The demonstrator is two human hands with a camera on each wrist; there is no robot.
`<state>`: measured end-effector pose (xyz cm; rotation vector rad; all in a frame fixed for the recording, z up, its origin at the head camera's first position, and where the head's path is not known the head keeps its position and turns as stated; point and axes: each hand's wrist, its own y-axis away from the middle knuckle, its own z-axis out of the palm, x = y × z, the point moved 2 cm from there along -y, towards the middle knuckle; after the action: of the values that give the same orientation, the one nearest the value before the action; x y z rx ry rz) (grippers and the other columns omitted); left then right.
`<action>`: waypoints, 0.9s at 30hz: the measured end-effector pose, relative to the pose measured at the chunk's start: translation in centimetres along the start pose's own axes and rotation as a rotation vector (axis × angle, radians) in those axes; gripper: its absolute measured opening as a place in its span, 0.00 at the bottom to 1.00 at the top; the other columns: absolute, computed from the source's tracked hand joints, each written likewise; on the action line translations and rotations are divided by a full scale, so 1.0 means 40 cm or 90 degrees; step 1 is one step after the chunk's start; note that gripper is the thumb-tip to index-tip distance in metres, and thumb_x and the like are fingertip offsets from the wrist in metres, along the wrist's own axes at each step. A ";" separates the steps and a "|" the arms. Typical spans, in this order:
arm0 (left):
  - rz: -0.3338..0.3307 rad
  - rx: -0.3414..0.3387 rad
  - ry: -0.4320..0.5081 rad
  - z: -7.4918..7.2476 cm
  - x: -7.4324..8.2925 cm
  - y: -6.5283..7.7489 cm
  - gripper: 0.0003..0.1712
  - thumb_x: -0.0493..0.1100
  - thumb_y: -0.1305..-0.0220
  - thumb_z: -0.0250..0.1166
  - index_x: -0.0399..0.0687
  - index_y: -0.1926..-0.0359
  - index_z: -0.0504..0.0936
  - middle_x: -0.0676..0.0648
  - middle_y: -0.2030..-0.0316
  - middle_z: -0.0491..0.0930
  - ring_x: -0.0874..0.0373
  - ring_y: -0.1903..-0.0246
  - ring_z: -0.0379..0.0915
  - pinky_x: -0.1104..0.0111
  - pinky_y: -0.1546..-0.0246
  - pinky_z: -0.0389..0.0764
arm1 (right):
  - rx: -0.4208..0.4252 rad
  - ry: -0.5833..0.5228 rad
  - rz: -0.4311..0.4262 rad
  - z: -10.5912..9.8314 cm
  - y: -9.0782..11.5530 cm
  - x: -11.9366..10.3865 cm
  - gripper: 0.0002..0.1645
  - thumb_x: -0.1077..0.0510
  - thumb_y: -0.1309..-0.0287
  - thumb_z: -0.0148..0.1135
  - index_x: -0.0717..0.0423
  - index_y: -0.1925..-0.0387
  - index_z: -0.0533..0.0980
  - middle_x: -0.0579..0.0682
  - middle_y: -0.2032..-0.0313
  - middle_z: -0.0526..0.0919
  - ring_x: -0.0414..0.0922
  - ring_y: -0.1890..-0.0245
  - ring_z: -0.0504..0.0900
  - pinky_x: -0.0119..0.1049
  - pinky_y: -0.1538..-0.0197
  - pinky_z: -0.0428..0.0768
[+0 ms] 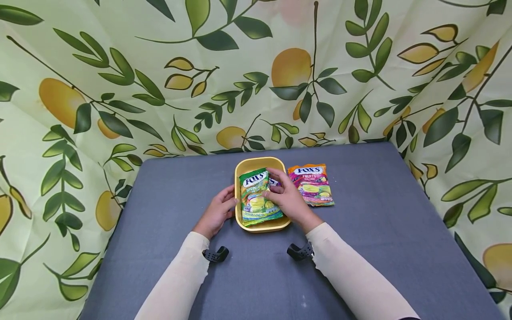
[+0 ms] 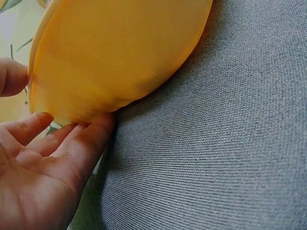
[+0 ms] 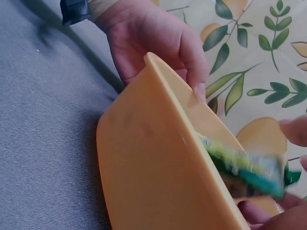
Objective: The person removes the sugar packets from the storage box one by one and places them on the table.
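Observation:
A yellow plastic tub (image 1: pixel 262 229) stands on the table, with a green Fox's candy packet (image 1: pixel 256 202) tilted inside it. Part of a purple packet (image 1: pixel 274 182) shows behind the green one, mostly covered. My left hand (image 1: pixel 218 211) grips the tub's left side; in the right wrist view its thumb hooks over the rim (image 3: pixel 156 67) while the other fingers stay outside. With my right hand (image 1: pixel 290 198) I hold the green packet by its right edge, inside the tub. In the right wrist view the packet (image 3: pixel 249 170) is blurred between the thumb and fingers.
An orange and pink Fox's Fruits packet (image 1: pixel 312 186) lies flat just right of the tub. Grey cloth covers the table (image 1: pixel 168 200). A leaf-and-fruit patterned curtain (image 1: pixel 248 58) hangs behind and along both sides. Black straps (image 1: pixel 216 254) sit at both wrists.

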<state>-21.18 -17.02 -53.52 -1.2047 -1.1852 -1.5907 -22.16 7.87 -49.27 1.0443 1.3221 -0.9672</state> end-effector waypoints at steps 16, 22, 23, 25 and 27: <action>0.000 -0.001 0.002 0.004 0.002 0.001 0.39 0.36 0.20 0.58 0.39 0.14 0.57 0.35 0.19 0.61 0.40 0.32 0.72 0.55 0.44 0.84 | -0.035 0.033 0.031 -0.004 -0.003 0.001 0.43 0.62 0.27 0.70 0.45 0.17 0.65 0.64 0.27 0.72 0.63 0.34 0.79 0.56 0.35 0.80; 0.000 -0.003 0.004 0.003 0.001 0.002 0.38 0.36 0.20 0.57 0.40 0.14 0.57 0.35 0.20 0.61 0.40 0.31 0.71 0.54 0.42 0.83 | -0.034 0.028 0.024 -0.004 -0.003 0.005 0.42 0.67 0.26 0.66 0.44 0.17 0.65 0.64 0.26 0.70 0.63 0.31 0.75 0.57 0.34 0.78; 0.000 -0.003 0.002 0.003 0.001 0.002 0.38 0.36 0.20 0.57 0.40 0.14 0.57 0.35 0.20 0.61 0.40 0.31 0.70 0.54 0.42 0.83 | -0.033 0.027 0.023 -0.004 -0.003 0.006 0.42 0.67 0.26 0.66 0.44 0.18 0.65 0.64 0.26 0.70 0.63 0.31 0.75 0.57 0.34 0.78; -0.001 -0.003 -0.001 0.002 0.001 0.002 0.38 0.36 0.19 0.57 0.40 0.14 0.57 0.35 0.19 0.61 0.40 0.30 0.70 0.54 0.42 0.83 | -0.030 0.032 0.027 -0.005 -0.002 0.006 0.41 0.67 0.26 0.66 0.42 0.18 0.67 0.63 0.26 0.69 0.63 0.30 0.74 0.57 0.33 0.77; -0.004 -0.002 -0.003 0.001 0.001 0.001 0.38 0.36 0.19 0.57 0.40 0.14 0.57 0.35 0.19 0.60 0.40 0.30 0.70 0.54 0.42 0.83 | -0.026 0.042 0.032 -0.007 -0.002 0.005 0.40 0.66 0.26 0.66 0.41 0.19 0.68 0.63 0.26 0.69 0.63 0.31 0.74 0.58 0.32 0.77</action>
<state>-21.13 -16.99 -53.47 -1.2085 -1.1901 -1.5962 -22.30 8.11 -49.46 1.0817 1.3570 -0.8716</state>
